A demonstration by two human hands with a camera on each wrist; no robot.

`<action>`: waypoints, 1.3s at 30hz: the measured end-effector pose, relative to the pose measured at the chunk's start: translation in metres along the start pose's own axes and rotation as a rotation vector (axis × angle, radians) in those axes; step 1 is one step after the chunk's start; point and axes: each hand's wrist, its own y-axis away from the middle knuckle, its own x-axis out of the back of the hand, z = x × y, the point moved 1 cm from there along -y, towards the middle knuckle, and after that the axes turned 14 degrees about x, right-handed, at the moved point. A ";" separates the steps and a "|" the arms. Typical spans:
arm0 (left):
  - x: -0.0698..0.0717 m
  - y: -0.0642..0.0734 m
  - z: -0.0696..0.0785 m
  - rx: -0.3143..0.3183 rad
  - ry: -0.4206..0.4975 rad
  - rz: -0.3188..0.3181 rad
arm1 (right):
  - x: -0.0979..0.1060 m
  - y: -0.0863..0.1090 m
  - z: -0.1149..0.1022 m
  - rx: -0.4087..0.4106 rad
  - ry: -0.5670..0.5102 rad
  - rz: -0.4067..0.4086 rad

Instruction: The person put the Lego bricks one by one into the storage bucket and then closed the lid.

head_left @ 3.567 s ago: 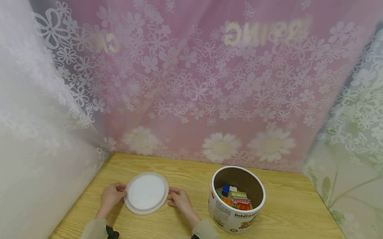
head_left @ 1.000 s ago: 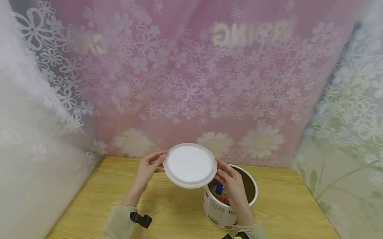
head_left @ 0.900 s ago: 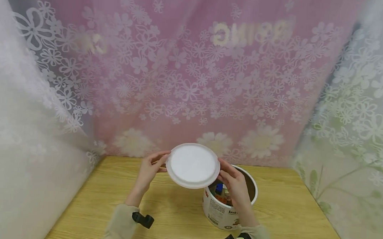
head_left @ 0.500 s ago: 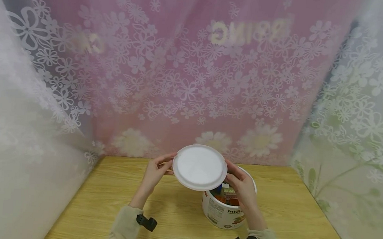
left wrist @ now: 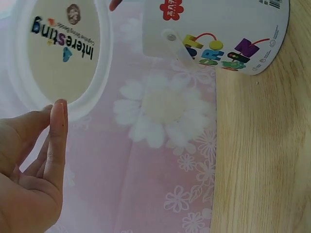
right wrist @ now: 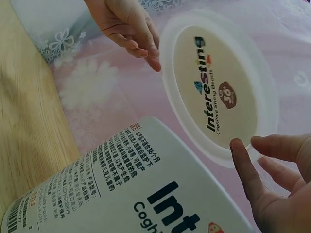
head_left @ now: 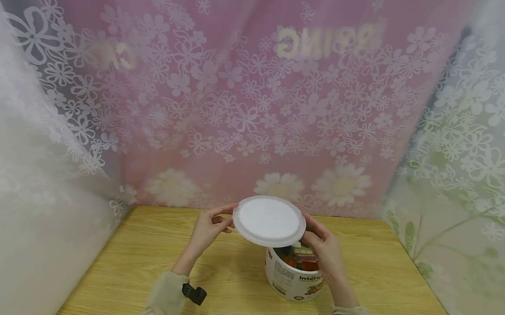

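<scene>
A round white lid is held up in the air between both hands, its plain face toward the head camera. My left hand pinches its left edge between thumb and fingers. On the opposite edge, my right hand grips it the same way. Both wrist views show the lid's other face, printed "Interesting". Below and slightly right stands a white printed bucket with colourful toy bricks inside. The lid and right hand cover the far part of the bucket's opening; its printed side shows in the left wrist view.
The bucket stands on a wood-grain table. A pink flowered curtain hangs behind the table, with pale curtains at the left and right. Black wrist cameras are strapped over both sleeves.
Both hands have lifted the lid off the table and carried it right, over to the bucket. In the last half second it has shifted slightly further right and down, tilting flatter.
</scene>
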 end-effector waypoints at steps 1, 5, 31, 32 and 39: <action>-0.001 -0.001 0.000 -0.015 -0.008 0.012 | 0.000 0.000 -0.001 0.005 -0.003 0.003; -0.007 -0.002 0.004 -0.057 -0.036 0.084 | -0.001 0.000 -0.003 0.026 -0.003 0.042; -0.033 -0.013 0.016 -0.111 0.035 0.198 | 0.004 -0.003 -0.019 0.052 0.231 0.367; -0.034 -0.013 0.016 -0.119 0.033 0.195 | 0.005 -0.003 -0.019 0.052 0.226 0.375; -0.041 -0.015 0.016 -0.132 0.050 0.161 | 0.006 -0.005 -0.020 0.109 0.164 0.413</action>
